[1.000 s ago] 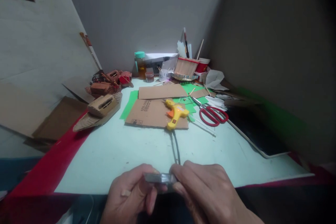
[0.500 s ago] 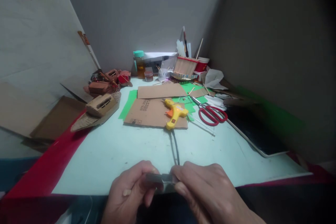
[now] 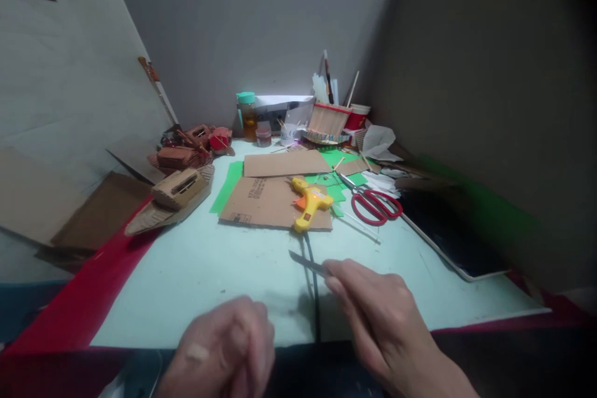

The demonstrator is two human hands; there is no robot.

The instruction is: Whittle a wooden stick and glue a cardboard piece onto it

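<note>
From afar, I saw the right hand (image 3: 385,311) pinching a blade (image 3: 305,262) in front of the glue gun (image 3: 310,202), the left hand (image 3: 233,342) curled to its front left (around what, I couldn't tell), and judged a firm pinch, edge angled clear, safest.

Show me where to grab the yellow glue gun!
I'd take the yellow glue gun by its handle, coming from the person's side. It lies on its side on the cardboard, with the handle toward the person and the nozzle pointing away and left. Grip just above the cord, and avoid the nozzle, which may be hot.
</note>
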